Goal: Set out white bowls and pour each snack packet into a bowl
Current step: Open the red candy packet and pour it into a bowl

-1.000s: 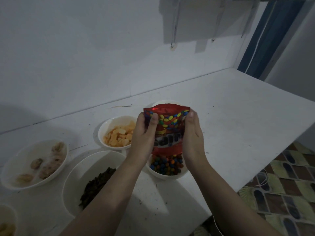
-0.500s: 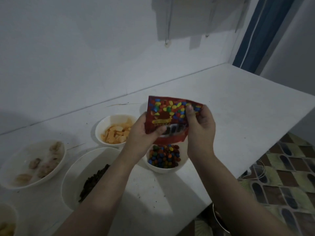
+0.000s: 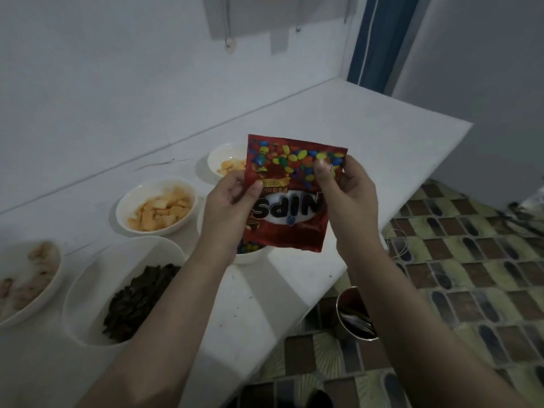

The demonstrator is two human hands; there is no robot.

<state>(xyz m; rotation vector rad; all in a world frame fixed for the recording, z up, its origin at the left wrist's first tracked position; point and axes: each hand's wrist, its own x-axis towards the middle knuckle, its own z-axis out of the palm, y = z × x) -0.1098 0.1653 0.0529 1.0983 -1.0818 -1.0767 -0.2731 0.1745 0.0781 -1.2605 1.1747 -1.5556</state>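
Above the white counter [image 3: 368,136], both hands hold a red candy packet [image 3: 290,195] upside down, its printed name reading inverted. The left hand [image 3: 228,207] pinches the packet's left edge, thumb pressed on the front face and fingers curled behind. The right hand [image 3: 350,192] pinches the upper right part, thumb flat on the front near the top corner, fingers closed behind it. The packet hangs flat and slack between the two grips, its lower edge just over a candy bowl [image 3: 250,254], which is mostly hidden behind the packet and left wrist; only a strip of coloured candies and white rim shows. Whether the lower edge is open cannot be told.

Left of the hands sits a bowl of orange pieces [image 3: 156,209]. Farther back, partly behind the packet, is another bowl [image 3: 225,164] with a few orange pieces. Nearer and left, a large bowl [image 3: 117,290] holds a dark snack, and at the far left edge a bowl [image 3: 29,281] holds pale lumps. On the tiled floor [image 3: 471,275] below the counter's near edge stands a metal cup [image 3: 356,313].
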